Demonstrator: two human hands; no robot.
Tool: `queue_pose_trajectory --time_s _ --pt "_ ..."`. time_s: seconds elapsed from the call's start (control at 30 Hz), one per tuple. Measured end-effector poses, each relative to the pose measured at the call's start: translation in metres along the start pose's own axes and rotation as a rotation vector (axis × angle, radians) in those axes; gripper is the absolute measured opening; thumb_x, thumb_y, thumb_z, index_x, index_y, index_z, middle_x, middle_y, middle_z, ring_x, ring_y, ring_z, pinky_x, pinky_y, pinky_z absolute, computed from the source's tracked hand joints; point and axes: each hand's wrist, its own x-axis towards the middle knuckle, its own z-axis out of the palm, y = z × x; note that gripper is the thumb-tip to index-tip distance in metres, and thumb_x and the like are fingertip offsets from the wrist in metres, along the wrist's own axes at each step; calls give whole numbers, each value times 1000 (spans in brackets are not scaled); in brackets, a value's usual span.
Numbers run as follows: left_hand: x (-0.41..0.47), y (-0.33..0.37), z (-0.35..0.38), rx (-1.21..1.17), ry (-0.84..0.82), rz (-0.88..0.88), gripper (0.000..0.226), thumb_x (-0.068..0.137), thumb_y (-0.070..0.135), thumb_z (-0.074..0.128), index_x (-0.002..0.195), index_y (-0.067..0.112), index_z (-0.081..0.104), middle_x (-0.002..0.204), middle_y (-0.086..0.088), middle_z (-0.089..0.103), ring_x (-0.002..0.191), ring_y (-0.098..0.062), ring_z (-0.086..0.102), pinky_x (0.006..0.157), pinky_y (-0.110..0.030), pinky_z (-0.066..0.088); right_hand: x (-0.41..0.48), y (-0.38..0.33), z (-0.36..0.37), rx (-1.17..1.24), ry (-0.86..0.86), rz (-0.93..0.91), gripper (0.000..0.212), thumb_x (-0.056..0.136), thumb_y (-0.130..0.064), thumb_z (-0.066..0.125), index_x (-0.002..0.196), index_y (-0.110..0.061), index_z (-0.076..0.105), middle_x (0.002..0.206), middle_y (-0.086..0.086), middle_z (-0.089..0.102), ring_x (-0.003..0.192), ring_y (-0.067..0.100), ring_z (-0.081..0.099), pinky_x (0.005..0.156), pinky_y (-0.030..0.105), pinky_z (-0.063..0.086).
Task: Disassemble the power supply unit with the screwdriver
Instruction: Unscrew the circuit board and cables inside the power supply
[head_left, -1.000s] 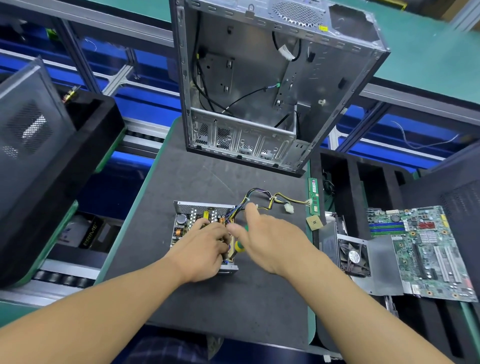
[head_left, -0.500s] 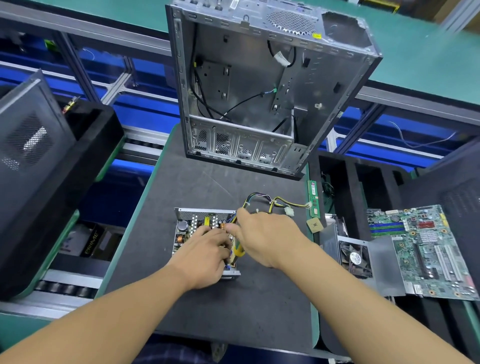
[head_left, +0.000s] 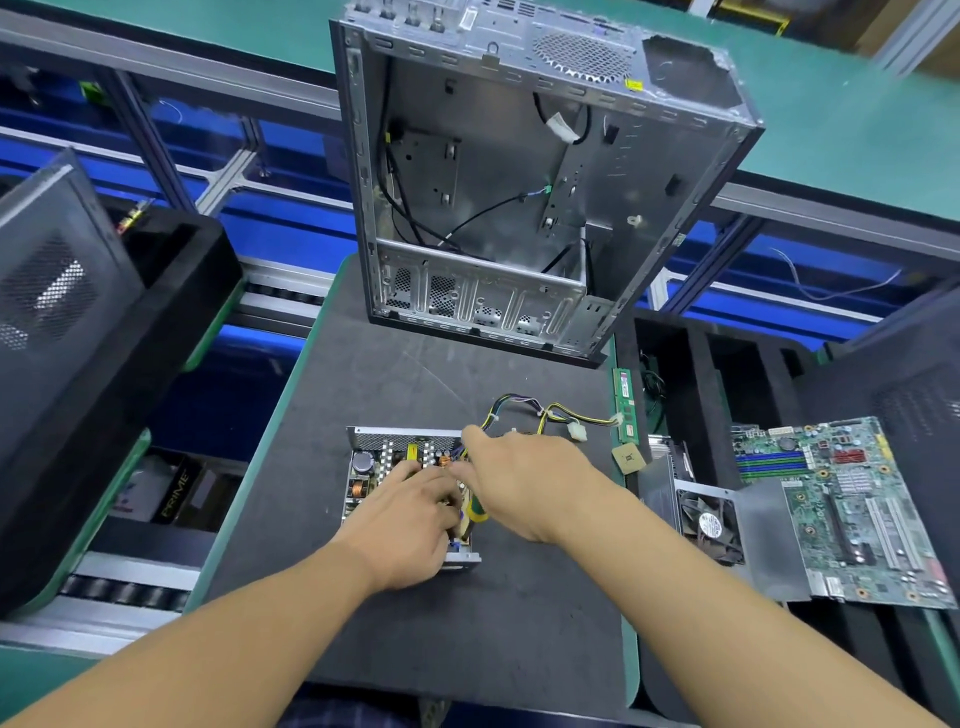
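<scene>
The opened power supply unit (head_left: 371, 470) lies on the dark mat (head_left: 363, 374), its circuit board, coils and capacitors exposed. Its bundle of yellow and black cables (head_left: 540, 413) trails off to the right. My left hand (head_left: 410, 525) rests on the unit's right half, fingers curled over the board. My right hand (head_left: 524, 480) reaches in from the right, closed around the screwdriver (head_left: 475, 506), whose yellow and green handle shows under the palm. The screwdriver's tip is hidden between my hands.
An empty metal computer case (head_left: 519, 208) stands at the mat's far edge. A RAM stick (head_left: 626, 402) and a CPU chip (head_left: 628, 459) lie at the mat's right edge. A fan (head_left: 709, 525) and motherboard (head_left: 841, 509) rest on black trays to the right. A black bin (head_left: 104, 374) is left.
My right hand drew in over the unit's right side and closed tighter on the screwdriver. My left hand stayed on the board. The view shifted slightly.
</scene>
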Motion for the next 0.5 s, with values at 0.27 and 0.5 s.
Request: queue_pose_trajectory --time_s 0.27,0.5 --pt "-1 0 -2 -5 55 19 30 74 21 44 73 28 73 92 11 63 96 -14 60 87 -30 32 -4 5 -7 248 -193 53 30 95 -32 47 118 -15 37 124 9 41 119 29 38 90 43 40" --pt "1 -2 -1 -16 41 17 28 76 22 49 78 27 76 96 12 64 99 -14 59 90 -31 30 -3 3 4 71 -13 52 14 104 -26 36 110 -14 34 105 9 49 96 36 58 65 38 38"
